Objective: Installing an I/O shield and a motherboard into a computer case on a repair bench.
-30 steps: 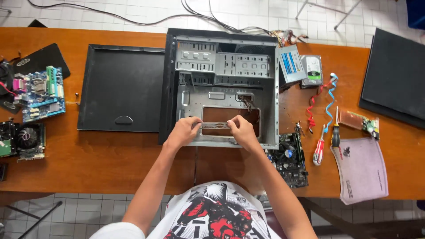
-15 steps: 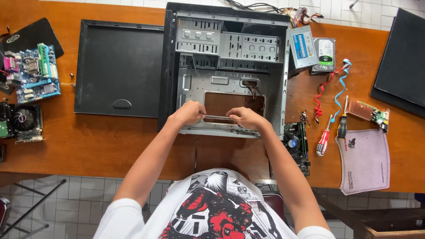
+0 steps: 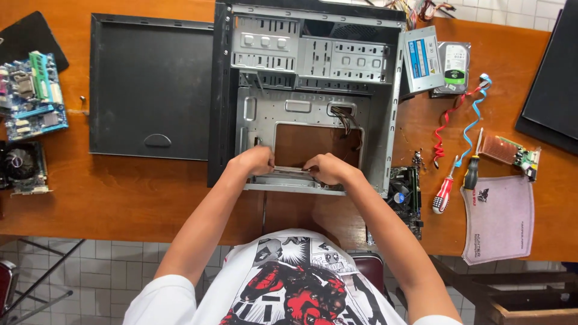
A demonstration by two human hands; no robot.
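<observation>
Head view: since a second ago, my left hand (image 3: 256,161) and right hand (image 3: 325,168) stay clamped on the metal strip (image 3: 291,173) inside the computer case (image 3: 307,90); it isn't seated yet, I judge.

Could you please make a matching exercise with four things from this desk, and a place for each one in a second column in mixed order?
Things:
1. side panel
2. screwdrivers
3. green circuit board
4. left hand and right hand

Places:
A. far left edge of the table
B. at the near edge of the open computer case
C. flat, just left of the case
D. right of the case, beside a grey cloth

Pairs: 1-C, 2-D, 3-A, 4-B
</observation>
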